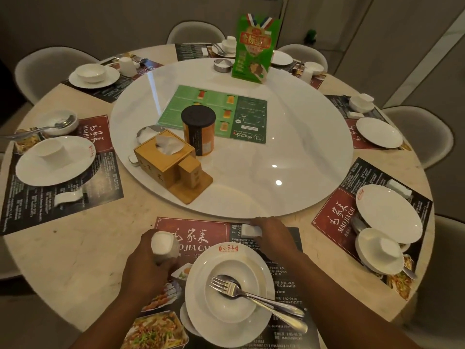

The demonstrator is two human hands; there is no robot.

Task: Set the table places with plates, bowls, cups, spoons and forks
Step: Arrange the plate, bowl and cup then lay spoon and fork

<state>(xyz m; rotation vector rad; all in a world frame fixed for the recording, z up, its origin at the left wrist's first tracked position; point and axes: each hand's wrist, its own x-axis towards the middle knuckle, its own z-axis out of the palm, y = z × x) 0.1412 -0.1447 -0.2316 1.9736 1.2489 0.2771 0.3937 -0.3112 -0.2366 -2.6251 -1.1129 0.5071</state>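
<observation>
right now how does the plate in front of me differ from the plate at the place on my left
The near plate carries the near bowl, fork and spoon inside; the left bowl stands beside the left plate. The left plate holds a cup; the near plate holds none. Both are white, round, red-marked.

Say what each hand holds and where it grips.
Left hand grips a white cup round its side; right hand pinches a white rest at one end.

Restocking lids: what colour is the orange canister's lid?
Black round lid on the orange canister; best in head view.
</observation>
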